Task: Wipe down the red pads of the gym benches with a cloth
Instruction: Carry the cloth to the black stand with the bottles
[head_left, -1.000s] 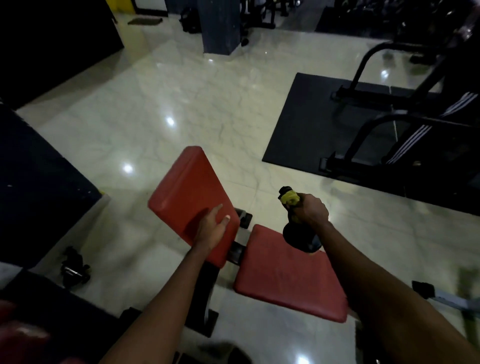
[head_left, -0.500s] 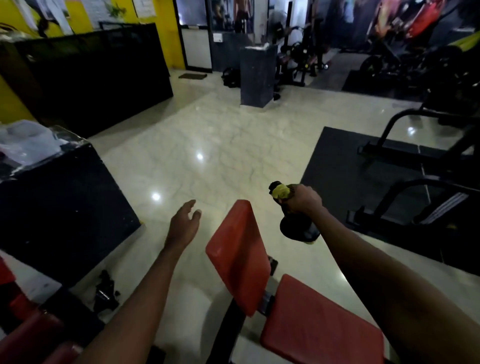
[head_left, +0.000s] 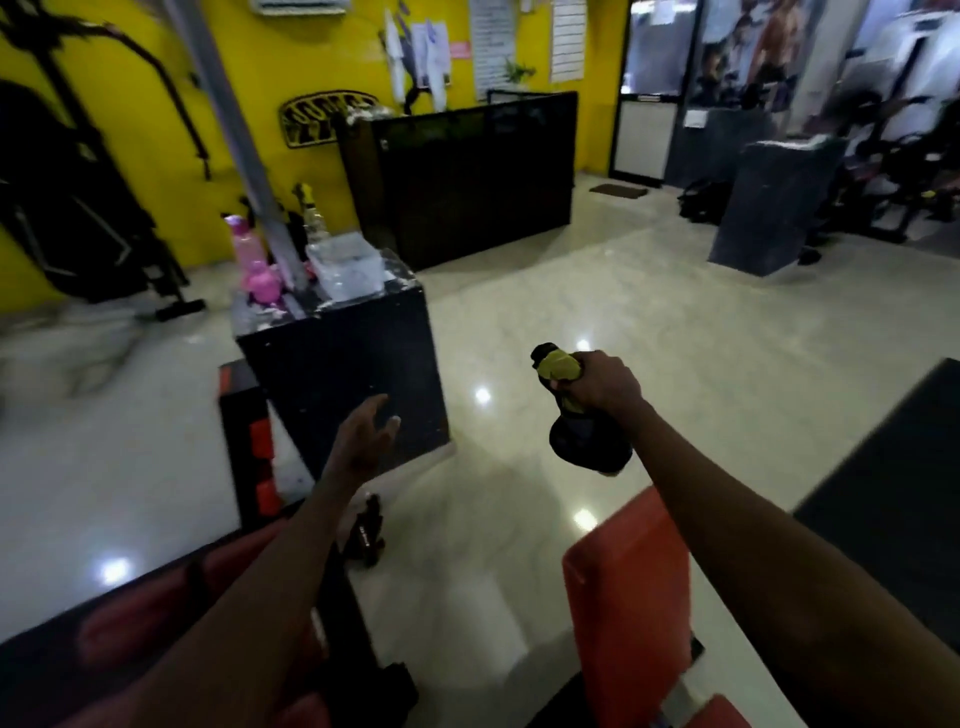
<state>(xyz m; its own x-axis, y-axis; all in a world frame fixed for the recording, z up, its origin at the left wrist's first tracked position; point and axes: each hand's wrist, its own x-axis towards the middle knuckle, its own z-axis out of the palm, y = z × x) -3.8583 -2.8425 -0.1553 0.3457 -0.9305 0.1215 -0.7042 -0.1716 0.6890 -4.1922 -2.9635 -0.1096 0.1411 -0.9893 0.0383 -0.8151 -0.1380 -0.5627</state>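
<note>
Legible text, as I read it on my remote feed: none. Carriers logged against the black counter (head_left: 467, 171):
- Wall plaque (head_left: 327, 120), just left of the counter: yellow lettering on black, too blurred to read.
- White notice sheets (head_left: 491, 49), on the wall above the counter: lines of print too small to read.
- Pink slip (head_left: 460, 49), above the counter beside the sheets: unreadable.
- Paper on the door glass (head_left: 694, 118), right of the counter: unreadable.
</note>
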